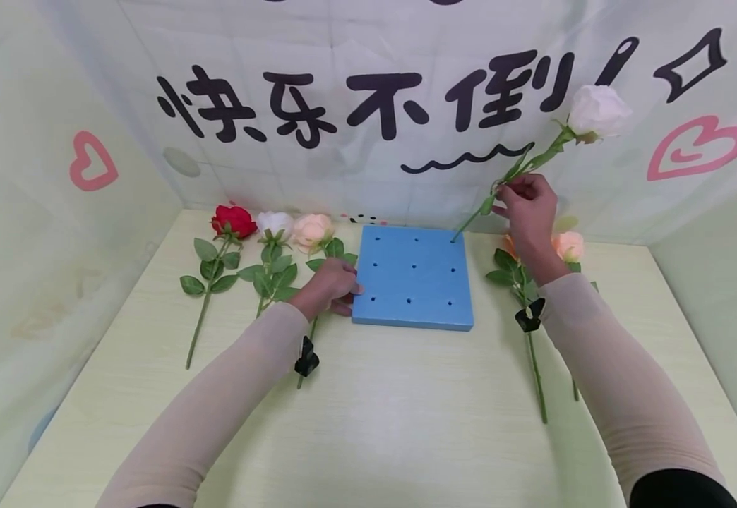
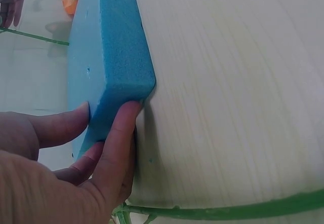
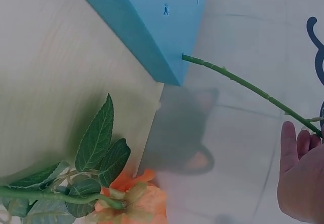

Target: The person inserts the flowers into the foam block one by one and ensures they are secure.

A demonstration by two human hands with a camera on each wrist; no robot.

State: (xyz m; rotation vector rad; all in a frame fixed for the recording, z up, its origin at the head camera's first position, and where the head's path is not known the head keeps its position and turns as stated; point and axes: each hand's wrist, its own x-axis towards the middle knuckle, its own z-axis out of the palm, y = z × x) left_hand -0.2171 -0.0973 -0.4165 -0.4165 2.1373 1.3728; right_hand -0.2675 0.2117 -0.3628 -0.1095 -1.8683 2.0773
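A blue foam block (image 1: 414,286) with rows of small holes lies flat on the table. My left hand (image 1: 333,282) grips its left edge, thumb on the upper face and fingers along the side in the left wrist view. My right hand (image 1: 529,212) pinches the green stem of a white artificial rose (image 1: 597,113). The stem (image 3: 243,83) leans to the right, its lower end at the hole in the block's back right corner. The bloom is high, in front of the backdrop; in the right wrist view it is out of frame.
Left on the table (image 1: 368,423) lie a red rose (image 1: 234,221), another white rose (image 1: 275,223) and a pale pink rose (image 1: 313,231). Under my right arm are an orange rose (image 3: 147,203) and a peach rose (image 1: 568,245). A printed cloth backdrop (image 1: 318,176) stands behind.
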